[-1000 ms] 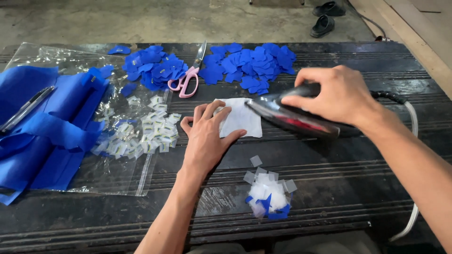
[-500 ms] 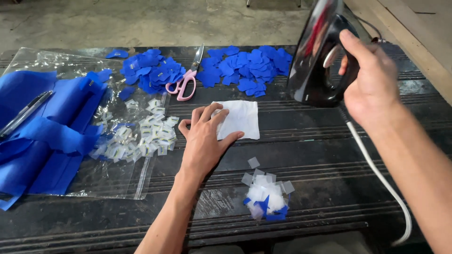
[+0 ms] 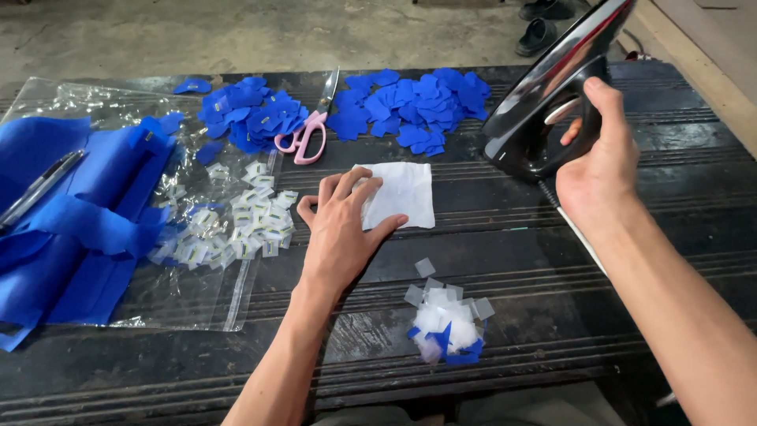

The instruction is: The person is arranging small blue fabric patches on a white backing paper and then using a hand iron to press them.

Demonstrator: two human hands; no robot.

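My left hand (image 3: 341,229) lies flat with fingers spread on the left part of a white cloth square (image 3: 404,194) in the middle of the dark table (image 3: 552,260). My right hand (image 3: 601,158) grips the handle of a black clothes iron (image 3: 552,95), held tilted in the air to the right of the cloth, soleplate facing up and left. Its white cord (image 3: 579,237) hangs down past my wrist.
Pink-handled scissors (image 3: 309,130) lie between two heaps of blue fabric pieces (image 3: 244,118) (image 3: 418,106). Small white tags (image 3: 233,225) sit on a clear plastic sheet (image 3: 95,102) beside folded blue fabric (image 3: 71,213) with a pen (image 3: 39,188). A small white-and-blue pile (image 3: 445,319) lies near the front edge.
The iron has gone from lying on the cloth to raised and tilted at the right. My left hand has stayed on the cloth.
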